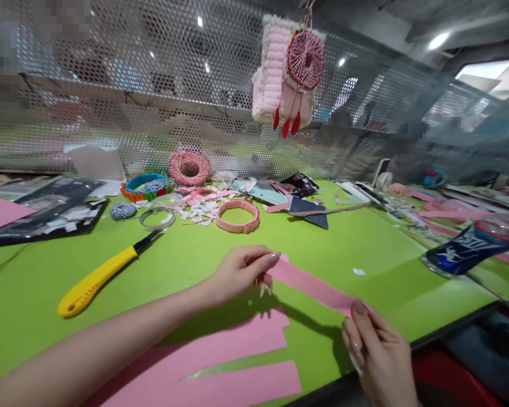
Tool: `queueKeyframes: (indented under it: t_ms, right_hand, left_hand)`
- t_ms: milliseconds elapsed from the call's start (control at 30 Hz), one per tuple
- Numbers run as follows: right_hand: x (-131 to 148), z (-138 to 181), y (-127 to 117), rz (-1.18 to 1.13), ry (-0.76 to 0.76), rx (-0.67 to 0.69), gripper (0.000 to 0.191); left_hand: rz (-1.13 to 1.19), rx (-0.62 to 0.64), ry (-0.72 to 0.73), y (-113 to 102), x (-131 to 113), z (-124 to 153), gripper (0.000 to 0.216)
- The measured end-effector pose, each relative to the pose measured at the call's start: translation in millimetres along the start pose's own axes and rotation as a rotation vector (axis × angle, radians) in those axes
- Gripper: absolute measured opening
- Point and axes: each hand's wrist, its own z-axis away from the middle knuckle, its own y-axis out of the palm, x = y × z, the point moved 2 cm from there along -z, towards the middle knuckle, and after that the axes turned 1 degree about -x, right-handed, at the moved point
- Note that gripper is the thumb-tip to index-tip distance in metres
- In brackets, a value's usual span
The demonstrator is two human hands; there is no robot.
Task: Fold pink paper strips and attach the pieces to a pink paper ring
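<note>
A narrow pink paper strip [309, 286] is being held taut above pink paper sheets [233, 351], pinched endwise between the left hand [237, 274] and right hand [377, 356].

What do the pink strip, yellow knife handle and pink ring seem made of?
The pink strip looks like matte card or paper: flat, with crisp cut edges. The yellow knife handle looks like glossy plastic, going by its sheen. The pink ring may be rolled paper, given its ridged surface, but that's hard to tell.
</note>
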Motion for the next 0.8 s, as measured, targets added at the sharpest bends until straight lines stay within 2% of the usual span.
queueKeyframes:
  t_ms: [100, 233, 367, 500, 567, 667, 733, 800]
  right_hand:
    - [-2.2, 6.2, 11.6, 0.015, -0.073, -0.006, 0.034]
    - [-1.9, 4.9, 28.0, -0.016, -0.151, 0.017, 0.04]
    - [4.2, 1.5, 50.5, -0.055, -0.085, 0.21, 0.037]
    - [0.3, 3.9, 79.8, -0.043, -0.003, 0.435, 0.037]
    - [-5.5, 2.8, 91.3, 0.038, 0.003, 0.517, 0.039]
    - [-8.8, -6.5, 100.0, 0.293, -0.043, 0.652, 0.037]
    - [-1.6, -15.7, 103.0, 0.503, -0.151, 0.7, 0.042]
    - [13.4, -21.6, 110.9, 0.665, -0.37, 0.686, 0.058]
  left_hand:
    - [-0.077, -0.111, 0.085, -6.1, -4.0, -2.2, 0.03]
    - [-0.203, -0.214, 0.203, -20.4, -22.5, -1.7, 0.027]
    - [-0.275, -0.29, 0.245, -41.9, -38.8, 14.3, 0.026]
    - [-0.311, -0.398, 0.223, -69.0, -33.3, 42.0, 0.026]
    - [-0.33, -0.442, 0.191, -82.0, -27.1, 56.7, 0.026]
    - [-0.358, -0.498, 0.159, -97.7, -23.8, 77.0, 0.026]
    - [-0.382, -0.515, 0.154, -104.1, -27.4, 87.5, 0.025]
    - [-0.426, -0.467, 0.155, -105.8, -34.0, 93.5, 0.025]
